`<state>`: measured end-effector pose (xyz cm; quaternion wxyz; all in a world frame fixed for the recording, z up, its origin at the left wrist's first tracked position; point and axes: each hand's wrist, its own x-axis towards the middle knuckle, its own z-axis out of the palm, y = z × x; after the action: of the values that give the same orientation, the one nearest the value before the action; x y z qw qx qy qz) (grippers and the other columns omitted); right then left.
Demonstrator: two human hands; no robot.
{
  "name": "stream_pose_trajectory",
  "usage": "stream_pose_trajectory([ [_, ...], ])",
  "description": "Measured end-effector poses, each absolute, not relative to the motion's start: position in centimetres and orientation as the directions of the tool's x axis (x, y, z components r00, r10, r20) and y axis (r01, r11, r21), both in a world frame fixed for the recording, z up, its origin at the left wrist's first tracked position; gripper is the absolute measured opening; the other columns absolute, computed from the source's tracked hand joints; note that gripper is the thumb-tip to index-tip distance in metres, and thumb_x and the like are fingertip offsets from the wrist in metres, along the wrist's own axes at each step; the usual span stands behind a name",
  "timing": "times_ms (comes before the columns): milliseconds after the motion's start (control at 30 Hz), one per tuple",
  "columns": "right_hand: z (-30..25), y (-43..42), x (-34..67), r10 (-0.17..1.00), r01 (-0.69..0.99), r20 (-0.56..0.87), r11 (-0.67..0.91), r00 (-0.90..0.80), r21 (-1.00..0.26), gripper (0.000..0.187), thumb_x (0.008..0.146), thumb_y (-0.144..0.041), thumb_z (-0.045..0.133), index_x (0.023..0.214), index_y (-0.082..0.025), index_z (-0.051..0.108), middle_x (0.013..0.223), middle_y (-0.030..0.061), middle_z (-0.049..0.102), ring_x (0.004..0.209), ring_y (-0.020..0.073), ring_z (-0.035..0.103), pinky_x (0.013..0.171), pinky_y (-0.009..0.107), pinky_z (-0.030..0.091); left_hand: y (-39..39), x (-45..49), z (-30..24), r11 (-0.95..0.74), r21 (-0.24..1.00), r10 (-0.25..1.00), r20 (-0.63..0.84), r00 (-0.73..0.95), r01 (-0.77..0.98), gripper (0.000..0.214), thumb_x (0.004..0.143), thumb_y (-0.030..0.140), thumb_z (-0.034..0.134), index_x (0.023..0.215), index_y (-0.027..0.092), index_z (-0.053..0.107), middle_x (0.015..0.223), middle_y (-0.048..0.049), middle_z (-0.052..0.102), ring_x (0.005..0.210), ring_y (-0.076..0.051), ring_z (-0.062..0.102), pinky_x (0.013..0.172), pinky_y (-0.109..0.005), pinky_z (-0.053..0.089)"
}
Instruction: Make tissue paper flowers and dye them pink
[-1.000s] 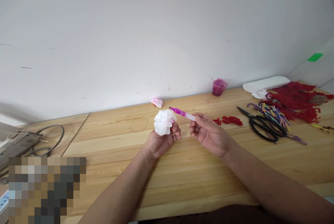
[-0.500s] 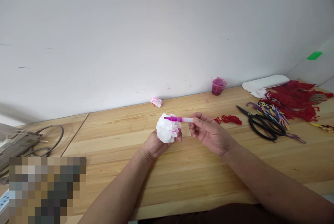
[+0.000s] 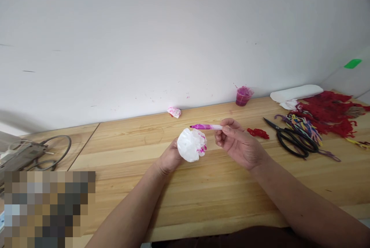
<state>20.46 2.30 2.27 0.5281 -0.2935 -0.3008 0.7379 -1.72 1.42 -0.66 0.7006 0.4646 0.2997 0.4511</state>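
Observation:
A white paper flower [image 3: 189, 145] with magenta marks along its right side sits in my left hand [image 3: 170, 159]. The fingers of that hand are closed beneath it, mostly hidden by the paper. My right hand [image 3: 238, 142] pinches the pale rear end of a magenta-stained pen or brush [image 3: 206, 127]. Its dark tip points left, just above the upper edge of the flower; whether it touches the paper I cannot tell. Just beyond my right hand lies a small bundle of red yarn [image 3: 258, 133].
Against the wall stand a magenta-stained plastic cup [image 3: 244, 97] and a crumpled pink-spotted tissue [image 3: 174, 112]. At right lie black scissors [image 3: 295, 138], multicoloured yarn [image 3: 306, 127], red yarn [image 3: 329, 111] and a white roll [image 3: 296, 93]. A power strip with a cable [image 3: 24, 155] lies at left.
The flower has turned in my left hand, showing more of its plain white side. My right hand has drawn the pen or brush right and slightly up, off the paper's middle.

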Motion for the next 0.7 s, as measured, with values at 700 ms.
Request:
stream_pose_trajectory([
  [700,2.6,2.3,20.8,0.991,-0.484,0.039,-0.030,-0.131,-0.875,0.015,0.076,-0.032,0.087,0.085,-0.030,0.075,0.072,-0.0020,0.063,0.072,0.0160,0.057,0.069,0.033,0.042,1.6,-2.0,-0.2,-0.154,0.988,0.907,0.149,0.393,-0.019,0.028,0.090,0.040,0.072,0.105,0.017,0.078,0.104,-0.0095,0.078,0.095,-0.025,0.069,0.088,-0.034,0.053],
])
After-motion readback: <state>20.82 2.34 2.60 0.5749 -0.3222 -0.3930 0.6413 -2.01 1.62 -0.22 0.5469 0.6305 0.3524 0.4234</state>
